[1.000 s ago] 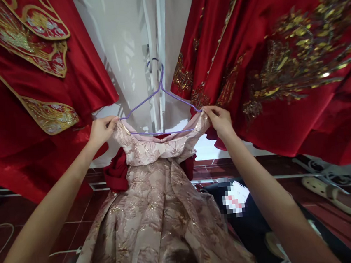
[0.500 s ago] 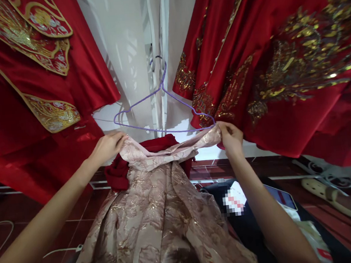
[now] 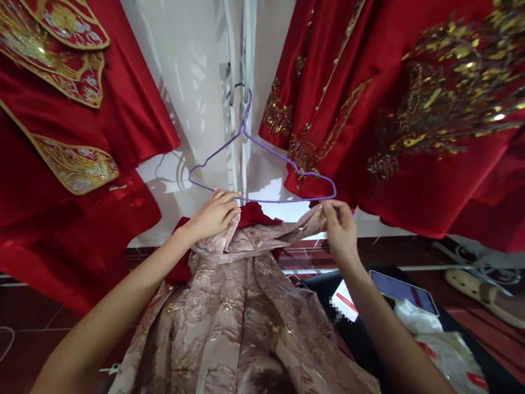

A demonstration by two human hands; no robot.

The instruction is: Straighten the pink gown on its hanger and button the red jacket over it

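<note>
A pale pink brocade skirt (image 3: pixel 237 323) with gold thread and pleats spreads down in front of me, its waistband (image 3: pixel 266 236) at the top. My left hand (image 3: pixel 218 215) is closed on the band left of centre, where the cloth folds over; its fingertips come up to the lower bar of a purple wire hanger (image 3: pixel 225 145). With thumb and fingers my right hand (image 3: pixel 341 226) pinches the band's right end, just below the hanger's right corner. The hanger hangs by its hook from a white upright, with its bar bare. Dark red cloth (image 3: pixel 255 214) shows behind the waistband.
Red satin garments with gold embroidery hang on the left (image 3: pixel 137 104) and right (image 3: pixel 429 193). At the lower right, a tablet (image 3: pixel 404 292), a white-and-red card (image 3: pixel 345 300) and a plastic bag (image 3: pixel 454 358) lie on a dark surface. A beige clog (image 3: pixel 486 299) is beyond them.
My left hand has moved right and inward along the hanger's bar, bunching the left part of the waistband. My right hand has dropped slightly, still pinching its end. The hanger has shifted right.
</note>
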